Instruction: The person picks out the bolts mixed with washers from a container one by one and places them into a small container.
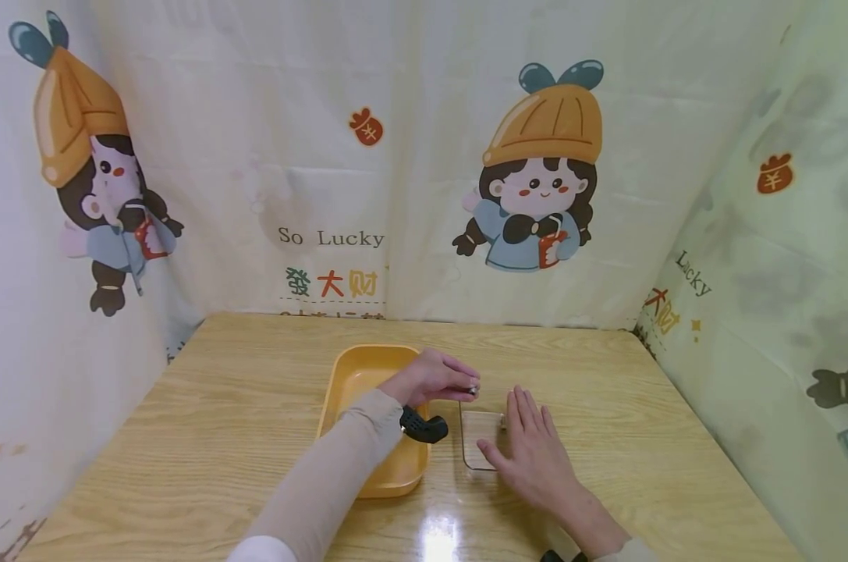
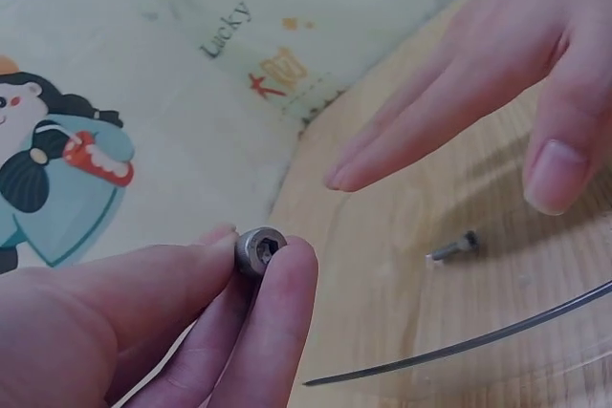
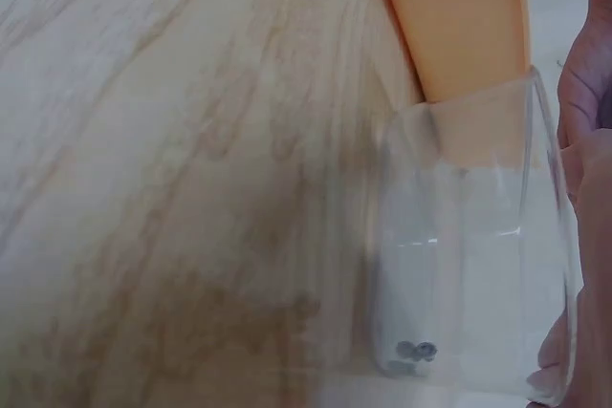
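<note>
My left hand (image 1: 441, 376) pinches a metal socket-head bolt (image 2: 258, 251) between thumb and fingers, its hex recess showing in the left wrist view. The hand is near the far left corner of a clear plastic box (image 1: 478, 441). My right hand (image 1: 532, 441) is held flat with straight fingers, the thumb apart and overlapping the box's right side in the head view. A second bolt (image 2: 454, 246) lies below the right hand's fingers in the left wrist view. Small dark round pieces (image 3: 416, 351) show through the box wall in the right wrist view.
An orange tray (image 1: 323, 421) stands left of the clear box on the wooden table (image 1: 185, 437), partly covered by the left forearm. A black device (image 1: 424, 425) sits at the left wrist. Printed cloth (image 1: 424, 195) hangs behind and along both sides.
</note>
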`<state>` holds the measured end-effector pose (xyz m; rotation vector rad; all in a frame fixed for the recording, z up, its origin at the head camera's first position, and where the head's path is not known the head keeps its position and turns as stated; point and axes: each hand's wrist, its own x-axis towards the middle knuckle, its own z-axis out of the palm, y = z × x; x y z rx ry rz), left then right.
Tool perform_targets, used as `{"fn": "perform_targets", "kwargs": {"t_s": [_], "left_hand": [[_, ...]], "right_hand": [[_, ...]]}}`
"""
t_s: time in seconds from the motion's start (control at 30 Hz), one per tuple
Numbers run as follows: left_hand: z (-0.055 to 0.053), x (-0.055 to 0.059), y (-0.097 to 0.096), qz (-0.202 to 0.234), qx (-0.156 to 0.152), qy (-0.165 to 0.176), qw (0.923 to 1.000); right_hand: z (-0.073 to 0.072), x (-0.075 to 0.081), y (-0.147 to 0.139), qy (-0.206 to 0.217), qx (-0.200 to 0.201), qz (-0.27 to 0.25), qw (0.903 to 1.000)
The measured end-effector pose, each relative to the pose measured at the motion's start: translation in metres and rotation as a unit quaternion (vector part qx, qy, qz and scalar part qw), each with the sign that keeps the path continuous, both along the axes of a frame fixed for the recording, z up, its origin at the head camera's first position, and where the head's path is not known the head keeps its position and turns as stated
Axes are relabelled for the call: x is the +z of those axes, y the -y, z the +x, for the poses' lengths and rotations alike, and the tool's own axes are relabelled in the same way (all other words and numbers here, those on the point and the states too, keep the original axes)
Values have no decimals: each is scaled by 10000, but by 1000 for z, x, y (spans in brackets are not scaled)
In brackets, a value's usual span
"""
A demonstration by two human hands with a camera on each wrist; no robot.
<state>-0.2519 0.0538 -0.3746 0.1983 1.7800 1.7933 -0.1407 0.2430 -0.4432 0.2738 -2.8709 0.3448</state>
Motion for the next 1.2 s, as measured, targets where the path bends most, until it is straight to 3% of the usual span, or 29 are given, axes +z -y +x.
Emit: {"fn": "perform_targets", "kwargs": {"t_s": [0.2, 0.43, 0.7, 1.03, 1.2], "left_hand": [[3, -6, -9, -214, 26, -284, 9994], [5, -10, -19, -834, 74, -601, 9947], [9, -12, -28, -1013, 152, -728, 9921], [15, -3, -37, -1784, 170, -1060, 9781], [16, -4, -44, -2089, 103, -1279, 9695]], "right_hand": [[0, -5, -2, 1, 6, -34, 10000], [-2, -8, -3, -38, -18, -5, 10000], [-1, -9, -2, -88, -27, -14, 10000], [-1, -9, -3, -176, -22, 8, 9998], [-1, -10, -3, -156, -10, 22, 9999]]}}
